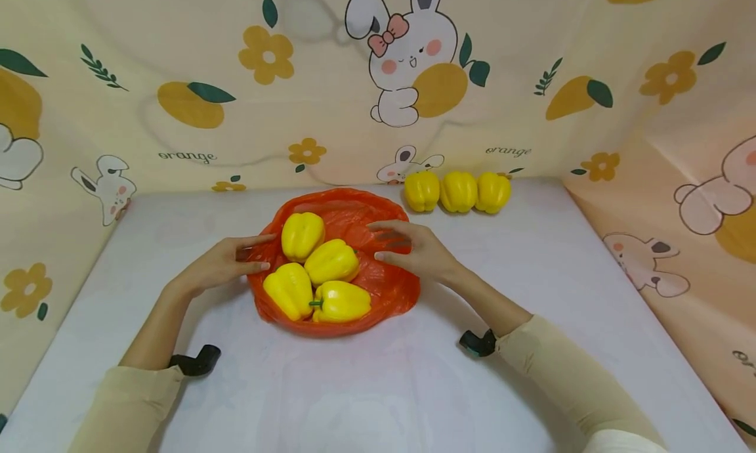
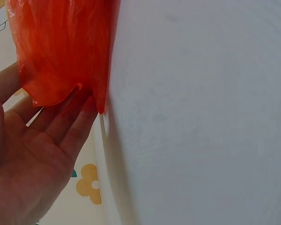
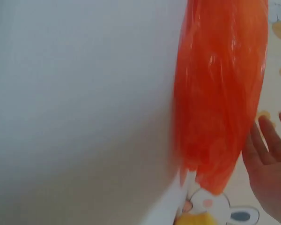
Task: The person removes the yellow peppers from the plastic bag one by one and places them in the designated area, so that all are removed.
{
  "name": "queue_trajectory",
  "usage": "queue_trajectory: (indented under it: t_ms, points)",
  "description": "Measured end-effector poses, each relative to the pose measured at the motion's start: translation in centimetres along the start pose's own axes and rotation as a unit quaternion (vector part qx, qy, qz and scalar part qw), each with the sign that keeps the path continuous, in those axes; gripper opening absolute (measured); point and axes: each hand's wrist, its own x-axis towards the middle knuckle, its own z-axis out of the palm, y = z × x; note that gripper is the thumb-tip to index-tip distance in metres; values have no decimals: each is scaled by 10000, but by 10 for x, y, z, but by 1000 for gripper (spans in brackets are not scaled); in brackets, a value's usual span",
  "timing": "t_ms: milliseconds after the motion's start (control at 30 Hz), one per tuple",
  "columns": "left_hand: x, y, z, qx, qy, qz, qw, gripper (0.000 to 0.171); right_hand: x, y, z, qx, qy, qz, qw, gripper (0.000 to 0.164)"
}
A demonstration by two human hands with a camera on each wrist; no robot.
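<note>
A red plastic bag (image 1: 390, 289) lies spread on the table with its mouth facing up. Inside it are several yellow bell peppers (image 1: 303, 236), one with a green stem pointing left. My left hand (image 1: 224, 262) is at the bag's left rim, fingers extended against the plastic; in the left wrist view, the bag (image 2: 61, 47) partly covers those fingers. Over the right side of the bag hovers my right hand (image 1: 416, 249), fingers spread and nothing held. The right wrist view has that hand (image 3: 271, 164) beside the bag's red wall.
Three more yellow bell peppers (image 1: 459, 192) stand in a row at the back of the white table (image 1: 354, 394), right of the bag. Patterned cloth walls (image 1: 331, 111) with rabbits and flowers enclose the back and sides. Each wrist carries a black device (image 1: 197, 361).
</note>
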Motion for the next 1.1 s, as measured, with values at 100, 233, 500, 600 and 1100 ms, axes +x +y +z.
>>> queue_trajectory:
  t_ms: [100,233,500,600,1100]
  points:
    - [0,-1,0,-40,12,40,10000,65,3,-2,9,-26,-99,20,9999,50]
    - [1,-2,0,-68,-1,41,10000,65,7,-5,19,-92,-75,126,9998,49]
    - [1,-2,-1,-5,-1,-13,10000,66,13,-12,36,-522,-128,602,9967,48]
    - [1,-3,0,-28,-26,-4,10000,66,14,-14,41,-683,-101,757,9947,51]
    - [1,-2,1,1,-42,-66,10000,66,37,-6,45,-732,-788,702,9917,75]
